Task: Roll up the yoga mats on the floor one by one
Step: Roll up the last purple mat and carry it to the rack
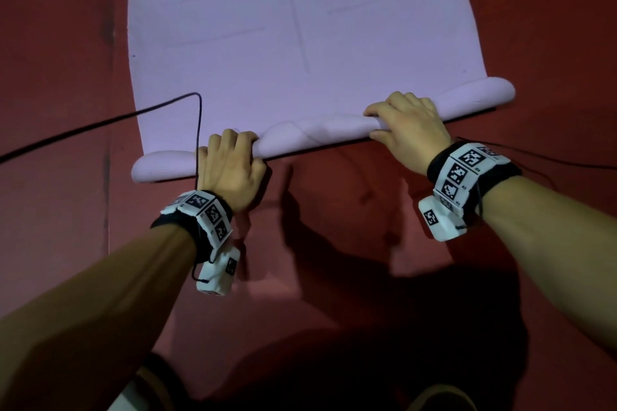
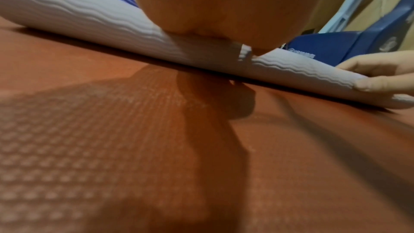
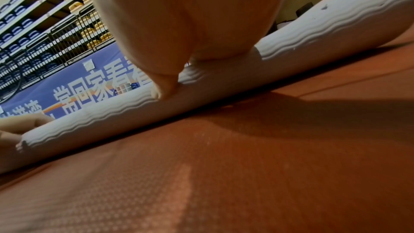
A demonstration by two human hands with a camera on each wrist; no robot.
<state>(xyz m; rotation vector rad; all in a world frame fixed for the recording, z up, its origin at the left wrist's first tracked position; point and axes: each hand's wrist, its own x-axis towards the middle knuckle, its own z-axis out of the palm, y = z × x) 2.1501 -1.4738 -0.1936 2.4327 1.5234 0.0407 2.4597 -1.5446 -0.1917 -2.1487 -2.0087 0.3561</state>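
A pale lilac yoga mat [image 1: 267, 27] lies flat on the red floor, its near end turned into a thin roll [image 1: 320, 130] that runs slantwise from lower left to upper right. My left hand [image 1: 230, 160] grips the roll left of its middle, fingers curled over the top. My right hand [image 1: 407, 120] grips it further right in the same way. In the left wrist view the ribbed roll [image 2: 89, 24] lies under my palm [image 2: 224, 6], and the other hand [image 2: 380, 75] shows at the right. In the right wrist view the roll [image 3: 224, 84] lies under my palm [image 3: 190, 15].
Red textured floor [image 1: 334, 243] surrounds the mat. A black cable [image 1: 100, 122] crosses the mat's left edge toward my left wrist. The right wrist view shows a blue banner [image 3: 78, 86] and tiered seats [image 3: 44, 15] far behind.
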